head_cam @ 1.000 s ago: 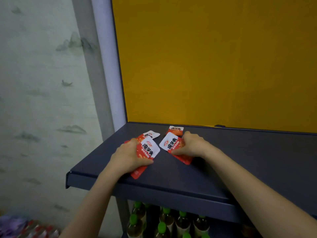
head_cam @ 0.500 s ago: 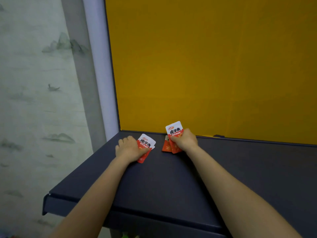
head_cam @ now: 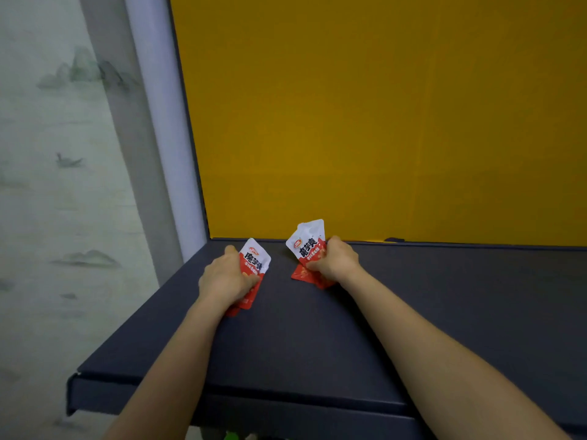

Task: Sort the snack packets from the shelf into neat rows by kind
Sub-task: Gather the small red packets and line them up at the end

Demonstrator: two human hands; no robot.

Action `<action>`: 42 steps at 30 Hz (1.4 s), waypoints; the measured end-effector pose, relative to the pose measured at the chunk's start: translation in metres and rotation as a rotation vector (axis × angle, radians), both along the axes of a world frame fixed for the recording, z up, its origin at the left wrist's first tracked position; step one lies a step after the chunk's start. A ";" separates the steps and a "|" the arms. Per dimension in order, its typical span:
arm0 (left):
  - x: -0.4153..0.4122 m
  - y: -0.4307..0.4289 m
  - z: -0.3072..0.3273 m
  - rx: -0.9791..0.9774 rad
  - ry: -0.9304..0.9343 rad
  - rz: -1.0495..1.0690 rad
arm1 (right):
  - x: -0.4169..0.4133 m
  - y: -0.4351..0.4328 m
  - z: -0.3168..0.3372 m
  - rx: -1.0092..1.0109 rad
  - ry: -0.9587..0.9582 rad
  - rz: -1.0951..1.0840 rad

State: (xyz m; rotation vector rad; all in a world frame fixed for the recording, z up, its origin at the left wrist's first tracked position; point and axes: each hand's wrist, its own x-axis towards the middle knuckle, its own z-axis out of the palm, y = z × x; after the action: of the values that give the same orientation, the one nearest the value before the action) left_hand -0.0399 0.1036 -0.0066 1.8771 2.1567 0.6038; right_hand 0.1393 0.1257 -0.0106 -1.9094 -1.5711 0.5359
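A: Note: your left grip (head_cam: pixel 227 277) curls round the left stack (head_cam: pixel 254 260) of red-and-white snack packets, its lower end on the shelf (head_cam: pixel 317 338) near the back-left corner. Why so low?

B: Likely so you can square the edges against the shelf. Your right grip (head_cam: pixel 336 262) pinches the right stack (head_cam: pixel 306 246), tilted up, bottom corners touching the shelf just before the yellow back panel (head_cam: pixel 381 122).

A: The print looks the same on both. You hold them apart, probably to start separate rows.

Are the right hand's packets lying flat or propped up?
Propped up: the right hand grips packets with white tops raised, red ends toward the shelf.
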 end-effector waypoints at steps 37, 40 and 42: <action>0.496 -0.362 -0.070 -0.468 -1.234 -0.790 | 0.481 -0.541 -0.074 0.397 0.719 -0.568; 0.550 -0.386 -0.088 -0.541 -1.185 -0.835 | 0.521 -0.572 -0.086 0.406 0.723 -0.640; 0.586 -0.400 -0.099 -0.604 -1.152 -0.856 | 0.547 -0.590 -0.094 0.407 0.734 -0.694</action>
State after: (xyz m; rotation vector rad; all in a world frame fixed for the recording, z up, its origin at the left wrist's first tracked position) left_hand 0.5466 -0.2963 -0.1057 1.3330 0.6089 0.5233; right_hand 0.6866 -0.4647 -0.1046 -1.5373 -0.4574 0.4734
